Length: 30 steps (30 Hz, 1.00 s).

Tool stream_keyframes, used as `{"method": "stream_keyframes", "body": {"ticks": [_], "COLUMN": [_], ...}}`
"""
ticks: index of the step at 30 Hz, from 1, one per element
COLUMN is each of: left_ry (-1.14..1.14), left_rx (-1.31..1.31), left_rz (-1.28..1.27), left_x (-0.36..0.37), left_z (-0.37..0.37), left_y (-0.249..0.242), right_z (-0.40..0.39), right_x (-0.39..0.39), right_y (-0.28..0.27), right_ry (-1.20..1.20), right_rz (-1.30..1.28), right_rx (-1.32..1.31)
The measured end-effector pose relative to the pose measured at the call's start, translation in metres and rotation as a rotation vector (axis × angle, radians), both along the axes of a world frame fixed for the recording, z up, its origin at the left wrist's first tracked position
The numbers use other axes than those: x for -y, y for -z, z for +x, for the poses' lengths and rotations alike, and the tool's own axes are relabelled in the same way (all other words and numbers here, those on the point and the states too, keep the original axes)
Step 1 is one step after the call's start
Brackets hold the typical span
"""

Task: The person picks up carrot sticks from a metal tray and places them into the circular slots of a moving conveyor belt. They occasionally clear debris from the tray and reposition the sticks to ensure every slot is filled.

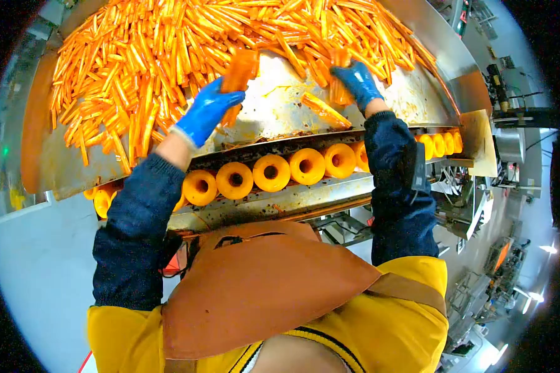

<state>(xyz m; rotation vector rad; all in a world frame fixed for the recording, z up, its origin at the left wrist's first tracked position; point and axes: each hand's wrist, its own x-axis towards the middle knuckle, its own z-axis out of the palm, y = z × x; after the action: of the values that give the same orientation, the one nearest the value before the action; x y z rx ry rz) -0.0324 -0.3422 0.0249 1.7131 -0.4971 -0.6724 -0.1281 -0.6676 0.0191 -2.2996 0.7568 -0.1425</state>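
Observation:
My left hand (206,113), in a blue glove, is closed around a bundle of glossy orange sticks (240,71), slightly blurred and held above the metal tray (274,84). On the right, my right hand (358,84), also gloved in blue, grips another bundle of orange sticks (340,84). Behind both hands a large heap of the same oily sticks (162,46) covers the back and left of the tray. A couple of loose sticks (325,110) lie near the tray's front edge, between my hands.
Along the tray's front runs a row of yellow funnel-shaped openings (271,173), partly hidden by my sleeves. A metal ledge (305,193) lies below them. At the right end stands a tan board (480,143). Machinery (479,304) fills the floor farther right.

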Motion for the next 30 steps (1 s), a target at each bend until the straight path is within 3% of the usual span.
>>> {"method": "stream_keyframes", "body": {"ticks": [1, 3, 4, 5, 7, 11, 14, 15, 17, 19, 21, 22, 23, 25, 27, 28, 29, 30], "left_ry": [-0.057, -0.134, -0.216, -0.221, -0.135, -0.22, -0.201, -0.18, -0.18, -0.123, -0.092, -0.095, -0.1, -0.111, -0.256, -0.277, -0.28, -0.242], "left_rx": [-0.188, -0.273, -0.356, -0.354, -0.304, -0.329, -0.404, -0.461, -0.461, -0.43, -0.352, -0.381, -0.407, -0.437, -0.392, -0.413, -0.408, -0.224], "left_rz": [-0.138, -0.2, -0.265, -0.263, -0.035, -0.146, -0.113, -0.072, -0.166, -0.149, -0.133, -0.023, 0.087, 0.095, -0.09, -0.046, -0.047, -0.076], "left_x": [-0.014, -0.039, -0.048, -0.055, -0.065, -0.067, -0.072, -0.074, -0.063, -0.054, -0.044, -0.043, -0.042, -0.046, -0.047, -0.053, -0.06, -0.067], "left_z": [-0.015, -0.037, -0.046, -0.055, -0.072, -0.106, -0.118, -0.124, -0.136, -0.142, -0.153, -0.157, -0.16, -0.161, -0.163, -0.16, -0.159, -0.16], "left_y": [-0.018, -0.025, -0.028, -0.029, -0.03, -0.021, -0.004, -0.001, 0.003, 0.026, 0.026, 0.033, 0.041, 0.04, 0.023, 0.024, 0.024, 0.025], "right_z": [-0.006, -0.026, -0.027, -0.031, -0.041, -0.038, -0.072, -0.09, -0.136, -0.171, -0.191, -0.199, -0.206, -0.205, -0.199, -0.192, -0.19, -0.183], "right_x": [0.009, -0.004, 0.0, 0.002, -0.036, -0.065, -0.051, -0.047, -0.058, -0.063, -0.07, -0.069, -0.071, -0.087, -0.106, -0.12, -0.12, -0.122], "right_y": [0.002, -0.04, -0.03, -0.02, -0.023, -0.024, -0.032, -0.033, -0.043, -0.008, 0.032, 0.041, 0.05, 0.041, 0.019, 0.002, 0.03, 0.045], "right_ry": [0.062, -0.03, -0.084, -0.09, -0.448, -0.464, -0.146, -0.028, 0.122, 0.168, 0.242, 0.168, 0.269, 0.356, 0.35, 0.342, 0.272, 0.156], "right_rz": [0.022, -0.105, -0.111, -0.109, -0.532, -0.547, -0.281, 0.199, 0.54, 0.633, 0.595, 0.229, 0.168, 0.466, 0.628, 0.718, 0.614, 0.449], "right_rx": [-0.007, -0.083, -0.106, -0.104, -0.171, -0.356, 0.194, 0.329, 0.5, 0.681, 0.447, 0.313, 0.248, 0.574, 0.682, 0.651, 0.586, 0.472]}}
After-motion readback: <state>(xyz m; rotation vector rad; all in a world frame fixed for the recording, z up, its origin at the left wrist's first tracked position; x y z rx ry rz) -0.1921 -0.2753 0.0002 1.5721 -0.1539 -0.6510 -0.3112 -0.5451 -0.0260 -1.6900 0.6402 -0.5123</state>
